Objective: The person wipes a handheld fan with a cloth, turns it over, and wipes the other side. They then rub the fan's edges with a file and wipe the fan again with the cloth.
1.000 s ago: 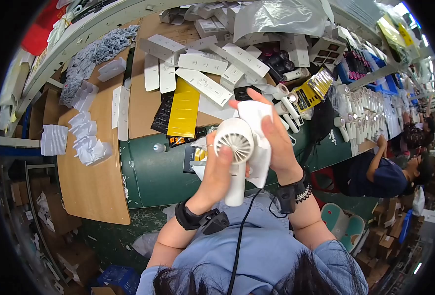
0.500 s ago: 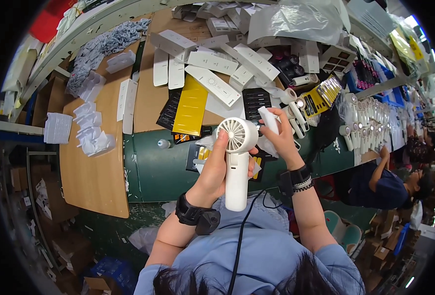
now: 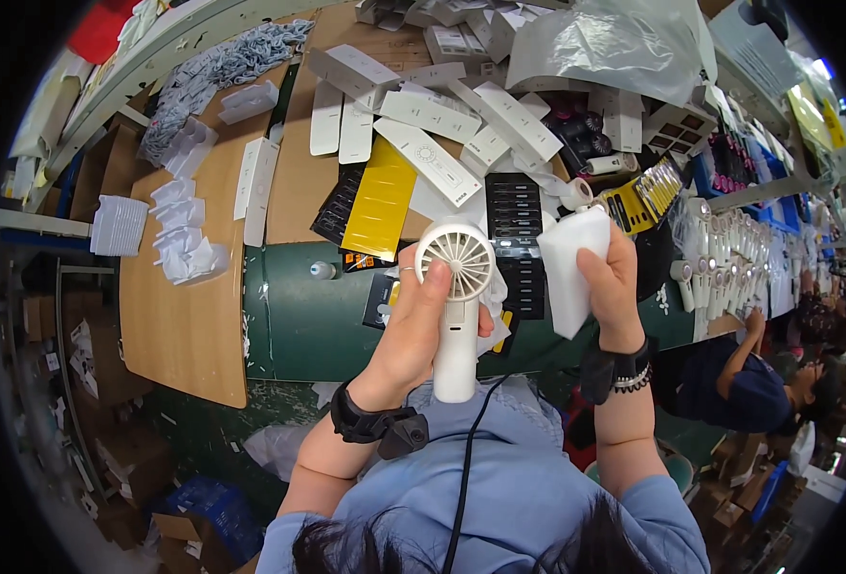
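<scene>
A white handheld fan (image 3: 456, 330) stands upright in front of my chest, its round grille at the top and its handle pointing toward me. My left hand (image 3: 408, 330) is wrapped round its neck, thumb on the grille's edge. To the right, my right hand (image 3: 616, 287) grips a flat white foam pouch (image 3: 573, 268), pinched at its right side with the thumb in front. The pouch and the fan are apart. Beneath them on the green table lie a black sheet of small slots (image 3: 516, 230) and a yellow card (image 3: 378, 201).
White product boxes (image 3: 430, 161) are heaped across the far side. Folded white trays (image 3: 186, 230) lie on the wooden board (image 3: 179, 335) at left. A small bottle (image 3: 322, 271) stands on the green table (image 3: 299, 325). More white fans (image 3: 720, 273) and another person (image 3: 729, 383) are at right.
My right hand has moved right, away from the fan, and the white pouch now shows its full length. The fan stays in my left hand with its grille turned more toward me.
</scene>
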Tool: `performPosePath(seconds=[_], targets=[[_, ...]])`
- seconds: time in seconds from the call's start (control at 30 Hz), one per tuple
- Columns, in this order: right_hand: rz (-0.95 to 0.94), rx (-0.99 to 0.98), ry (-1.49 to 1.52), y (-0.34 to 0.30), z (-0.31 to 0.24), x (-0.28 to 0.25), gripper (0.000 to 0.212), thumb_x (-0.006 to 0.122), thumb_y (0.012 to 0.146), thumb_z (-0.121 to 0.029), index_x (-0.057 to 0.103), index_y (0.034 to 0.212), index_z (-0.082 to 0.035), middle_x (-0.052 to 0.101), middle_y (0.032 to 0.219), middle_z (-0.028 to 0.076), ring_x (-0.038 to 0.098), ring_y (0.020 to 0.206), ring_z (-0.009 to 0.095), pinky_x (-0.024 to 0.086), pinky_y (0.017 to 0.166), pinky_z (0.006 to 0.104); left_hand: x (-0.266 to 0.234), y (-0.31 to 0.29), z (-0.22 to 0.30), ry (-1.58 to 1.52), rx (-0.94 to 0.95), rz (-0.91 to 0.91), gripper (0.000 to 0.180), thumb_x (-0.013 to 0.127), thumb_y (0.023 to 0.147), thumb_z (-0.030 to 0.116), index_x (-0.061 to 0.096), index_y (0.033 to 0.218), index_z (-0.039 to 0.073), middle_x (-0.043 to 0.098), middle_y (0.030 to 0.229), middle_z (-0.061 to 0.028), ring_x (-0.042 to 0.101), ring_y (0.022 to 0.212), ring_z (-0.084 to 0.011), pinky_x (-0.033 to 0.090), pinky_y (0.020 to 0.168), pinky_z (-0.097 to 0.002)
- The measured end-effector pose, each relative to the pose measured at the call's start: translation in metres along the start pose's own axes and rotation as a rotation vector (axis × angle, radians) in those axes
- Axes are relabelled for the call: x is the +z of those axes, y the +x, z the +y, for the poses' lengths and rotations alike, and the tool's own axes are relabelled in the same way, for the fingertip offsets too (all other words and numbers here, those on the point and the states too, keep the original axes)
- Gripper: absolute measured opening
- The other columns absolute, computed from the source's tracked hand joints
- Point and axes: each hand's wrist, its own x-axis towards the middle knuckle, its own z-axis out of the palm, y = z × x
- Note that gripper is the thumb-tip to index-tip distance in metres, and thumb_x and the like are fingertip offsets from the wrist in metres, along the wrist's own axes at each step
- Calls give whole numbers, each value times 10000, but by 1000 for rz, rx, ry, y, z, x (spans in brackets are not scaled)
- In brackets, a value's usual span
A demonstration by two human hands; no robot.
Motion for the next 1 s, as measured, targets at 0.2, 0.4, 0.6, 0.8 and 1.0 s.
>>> performPosePath(seconds=[0.2,0.4,0.6,0.8,1.0], targets=[[-191,59,-475,4,-36,42,203,603,813,-168,551,882,15,624,723,48,585,615,94,447,532,233,16,4,-10,429,409,154,446,430,942,307,196,1230,58,435,1080,-114,505,889,-133,446,713,-258],[-38,-79,-532,9,-19,45,238,605,831,-210,509,776,1,563,585,123,575,512,213,412,454,309,24,20,-33,590,591,264,471,455,930,231,174,1246,25,396,1138,-123,436,993,-139,393,831,-277],[167,-42,-423,13,-16,24,249,600,837,-224,494,747,-17,551,567,161,574,502,317,409,432,358,37,20,-42,280,424,257,486,477,919,225,181,1245,19,403,1140,-130,426,1023,-164,345,913,-311],[79,-189,-588,0,-17,30,196,573,847,-176,541,789,9,584,597,101,577,520,153,401,461,299,38,27,-50,538,527,351,466,472,921,219,195,1245,32,410,1138,-127,429,1027,-161,346,912,-302],[223,-69,-771,10,8,-2,209,587,829,-171,514,745,6,562,568,140,569,484,262,406,447,322,51,17,-54,349,475,207,466,466,925,233,201,1249,30,402,1158,-127,411,1050,-161,321,936,-302]])
